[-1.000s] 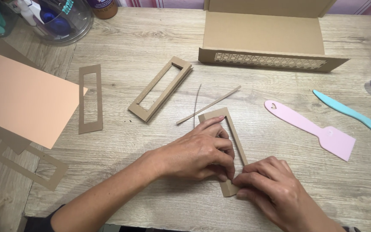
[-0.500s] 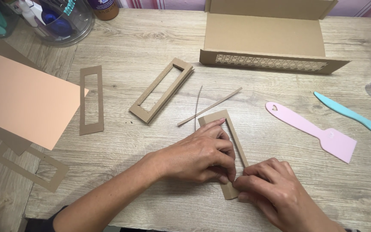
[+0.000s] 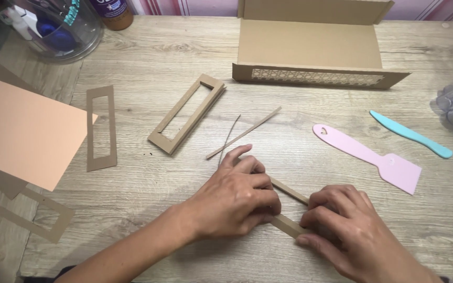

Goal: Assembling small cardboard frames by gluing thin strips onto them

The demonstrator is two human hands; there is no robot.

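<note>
The left hand [image 3: 234,202] now covers far more of the cardboard frame [image 3: 288,224] near the tabletop's [image 3: 148,199] front edge; the right hand [image 3: 349,236] pinches its end, both clamped on it.

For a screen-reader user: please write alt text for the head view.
Two hands, left hand and right hand, press a cardboard frame flat on a wooden table. Nearby lie other cardboard frames, a pink spatula and an open box.

Open brown cardboard box [image 3: 310,50] at table's far edge
</note>
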